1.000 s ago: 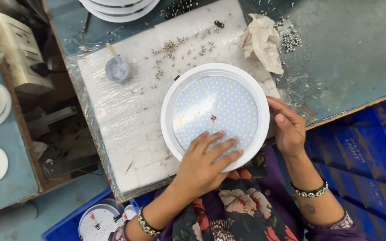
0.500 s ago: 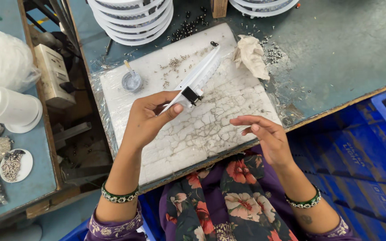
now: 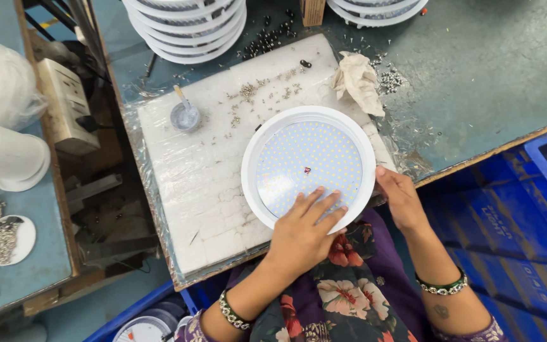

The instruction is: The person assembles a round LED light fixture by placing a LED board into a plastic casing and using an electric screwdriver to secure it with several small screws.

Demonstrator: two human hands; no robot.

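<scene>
- Head view: I see the round white lamp panel [image 3: 308, 166] lying flat, dotted face up, on the white foam pad [image 3: 197, 183] that covers the near part of the grey-green bench [image 3: 489, 82]; its near rim reaches the pad's front edge.
- My left hand [image 3: 304, 231] lies palm down on the near part of the dotted face, fingers [image 3: 321, 202] spread apart and flat, pressing rather than gripping.
- My right hand [image 3: 401, 199] is at the panel's right rim, thumb touching the edge; I cannot tell whether the other fingers curl under it.
- A small dark red spot sits at the middle of the dotted face.
- On the pad beyond the panel: a small round dish [image 3: 185, 116] with a stick in it, and scattered small screws [image 3: 257, 88].
- A crumpled beige rag [image 3: 357, 79] lies just off the panel's far right, on the pad's corner.
- Stacks of white rings [image 3: 188, 28] stand at the bench's far edge.
- A blue crate [image 3: 527, 221] sits to the right below the bench.
- A white cup [image 3: 7, 155] lies on the side table to the left.
</scene>
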